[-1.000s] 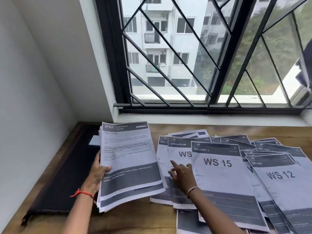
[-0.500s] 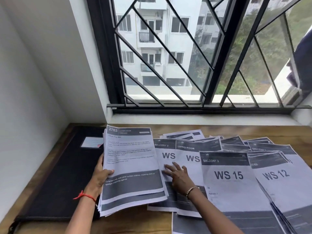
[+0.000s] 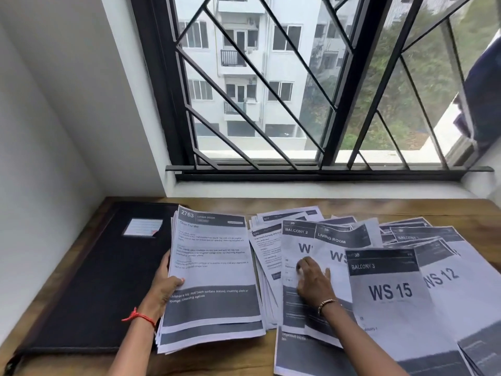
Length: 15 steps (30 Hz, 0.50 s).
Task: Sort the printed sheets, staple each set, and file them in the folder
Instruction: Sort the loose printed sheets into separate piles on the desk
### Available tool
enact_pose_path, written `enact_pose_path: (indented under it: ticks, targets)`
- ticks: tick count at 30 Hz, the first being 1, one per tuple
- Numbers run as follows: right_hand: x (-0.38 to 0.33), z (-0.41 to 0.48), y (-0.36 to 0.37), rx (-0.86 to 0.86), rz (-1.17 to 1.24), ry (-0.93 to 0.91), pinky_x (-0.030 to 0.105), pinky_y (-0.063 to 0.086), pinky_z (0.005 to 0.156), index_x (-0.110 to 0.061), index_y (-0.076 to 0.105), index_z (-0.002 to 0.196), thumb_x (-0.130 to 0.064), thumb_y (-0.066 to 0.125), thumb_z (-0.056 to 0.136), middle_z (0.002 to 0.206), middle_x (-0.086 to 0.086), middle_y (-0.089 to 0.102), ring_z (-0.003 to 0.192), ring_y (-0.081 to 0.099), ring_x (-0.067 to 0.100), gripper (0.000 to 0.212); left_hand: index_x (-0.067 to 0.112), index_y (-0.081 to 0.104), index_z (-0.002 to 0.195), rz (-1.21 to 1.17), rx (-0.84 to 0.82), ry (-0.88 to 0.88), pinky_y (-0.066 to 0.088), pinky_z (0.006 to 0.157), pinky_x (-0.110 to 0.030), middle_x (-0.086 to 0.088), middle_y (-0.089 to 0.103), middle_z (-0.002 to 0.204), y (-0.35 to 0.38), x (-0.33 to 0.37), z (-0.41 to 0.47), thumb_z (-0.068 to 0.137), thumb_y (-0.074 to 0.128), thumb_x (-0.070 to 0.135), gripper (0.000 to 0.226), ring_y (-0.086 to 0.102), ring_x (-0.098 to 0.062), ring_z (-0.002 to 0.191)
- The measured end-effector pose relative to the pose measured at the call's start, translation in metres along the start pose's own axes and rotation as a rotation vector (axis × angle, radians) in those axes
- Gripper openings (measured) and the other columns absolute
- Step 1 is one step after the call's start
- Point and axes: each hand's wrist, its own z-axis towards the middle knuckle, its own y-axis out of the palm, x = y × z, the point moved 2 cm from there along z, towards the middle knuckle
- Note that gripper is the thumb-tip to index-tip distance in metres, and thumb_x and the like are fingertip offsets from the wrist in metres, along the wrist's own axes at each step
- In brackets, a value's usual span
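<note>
The folder (image 3: 89, 280) is black with a pale label (image 3: 143, 227); the printed sheets (image 3: 214, 267) are white with dark grey bands; the tabletop (image 3: 222, 360) shows brown wood grain.

the top sheet (image 3: 214, 267) of the stack (image 3: 211, 335), left of the middle of the desk (image 3: 217, 360), is headed "2763" and "living room" and titled "clean toy mat". its dark band reads "children's toy mat (with surface stains), cleaning cloth or sponge, cleaning agents". at the middle, the balcony 2 sheet (image 3: 294, 240) shows "3b", "balcony 2" and a cut-off "w". the living room sheet (image 3: 337, 249) shows "living room" and "ws". toward the front edge, the balcony 3 sheet (image 3: 387, 294) reads "3b", "balcony 3", "ws 15". the ws 12 sheet (image 3: 447, 278) lies toward the right edge. the label (image 3: 143, 227) on the folder (image 3: 103, 294) is unreadable.
</note>
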Motion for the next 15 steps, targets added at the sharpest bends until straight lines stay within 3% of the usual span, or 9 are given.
enact_pose_path:
  ticks: [2, 4, 6, 9, 11, 12, 14, 15]
  targets:
    - [0.000, -0.002, -0.001, -0.057, -0.050, -0.012, 0.058, 0.015, 0.111, -0.018, 0.041, 0.130, -0.009, 0.050, 0.084, 0.138, 0.000, 0.035, 0.135, 0.029, 0.018, 0.048, 0.017, 0.035, 0.138, 0.024, 0.013, 0.016, 0.040, 0.097, -0.041, -0.016, 0.054, 0.127, 0.002, 0.000, -0.001, 0.070, 0.041, -0.029, 0.082, 0.049, -0.033, 0.119]
    - [-0.004, -0.004, 0.003, -0.087, -0.084, -0.060, 0.057, 0.011, 0.112, -0.025, 0.027, 0.142, -0.013, 0.054, 0.086, 0.151, -0.002, 0.020, 0.143, 0.015, 0.016, 0.064, 0.012, 0.035, 0.138, 0.044, 0.026, 0.044, 0.041, 0.093, -0.034, -0.016, 0.053, 0.125, 0.004, 0.001, -0.003, 0.069, 0.037, -0.032, 0.082, 0.049, -0.031, 0.118]
    - [-0.012, -0.005, 0.007, -0.103, -0.124, -0.127, 0.057, 0.006, 0.113, -0.033, 0.018, 0.146, 0.000, 0.047, 0.086, 0.156, -0.006, 0.008, 0.146, 0.003, 0.017, 0.074, 0.008, 0.035, 0.137, 0.044, 0.005, 0.072, 0.042, 0.085, -0.028, -0.014, 0.054, 0.120, 0.009, 0.005, -0.008, 0.064, 0.043, -0.025, 0.080, 0.050, -0.026, 0.112]
    - [-0.026, -0.007, 0.013, -0.192, -0.163, -0.215, 0.056, 0.000, 0.113, -0.036, 0.019, 0.146, 0.013, 0.035, 0.081, 0.157, -0.011, 0.003, 0.146, -0.004, 0.014, 0.082, 0.006, 0.033, 0.137, 0.049, -0.029, 0.105, 0.043, 0.079, -0.022, -0.011, 0.053, 0.117, 0.014, 0.008, -0.014, 0.055, 0.044, -0.013, 0.085, 0.050, -0.023, 0.111]
    - [-0.029, -0.008, 0.018, -0.230, -0.131, -0.219, 0.057, 0.000, 0.113, -0.034, 0.025, 0.145, -0.006, 0.034, 0.090, 0.157, -0.012, 0.007, 0.146, -0.002, 0.011, 0.062, 0.008, 0.032, 0.137, 0.067, -0.031, 0.109, 0.042, 0.083, -0.022, -0.009, 0.051, 0.118, 0.015, 0.005, -0.012, 0.053, 0.045, -0.011, 0.087, 0.048, -0.021, 0.111]
    - [-0.029, -0.008, 0.020, -0.212, -0.128, -0.212, 0.058, 0.002, 0.113, -0.033, 0.029, 0.144, -0.026, 0.031, 0.094, 0.156, -0.012, 0.011, 0.146, 0.000, 0.010, 0.050, 0.008, 0.032, 0.137, 0.083, -0.027, 0.112, 0.041, 0.088, -0.024, -0.009, 0.051, 0.119, 0.015, 0.002, -0.011, 0.057, 0.046, -0.016, 0.084, 0.048, -0.021, 0.114]
    - [-0.030, -0.006, 0.023, -0.189, -0.141, -0.197, 0.060, 0.006, 0.111, -0.031, 0.033, 0.140, -0.067, 0.016, 0.078, 0.156, -0.011, 0.015, 0.146, 0.004, 0.013, 0.074, 0.008, 0.032, 0.138, 0.121, -0.018, 0.129, 0.038, 0.099, -0.032, -0.009, 0.051, 0.123, 0.015, -0.002, -0.007, 0.067, 0.039, -0.030, 0.080, 0.046, -0.026, 0.122]
    - [-0.029, -0.006, 0.024, -0.191, -0.154, -0.184, 0.062, 0.007, 0.110, -0.029, 0.033, 0.140, -0.075, 0.014, 0.069, 0.155, -0.010, 0.016, 0.146, 0.005, 0.016, 0.086, 0.009, 0.032, 0.138, 0.145, -0.016, 0.138, 0.036, 0.102, -0.035, -0.009, 0.051, 0.125, 0.015, -0.004, -0.006, 0.068, 0.036, -0.032, 0.081, 0.045, -0.027, 0.125]
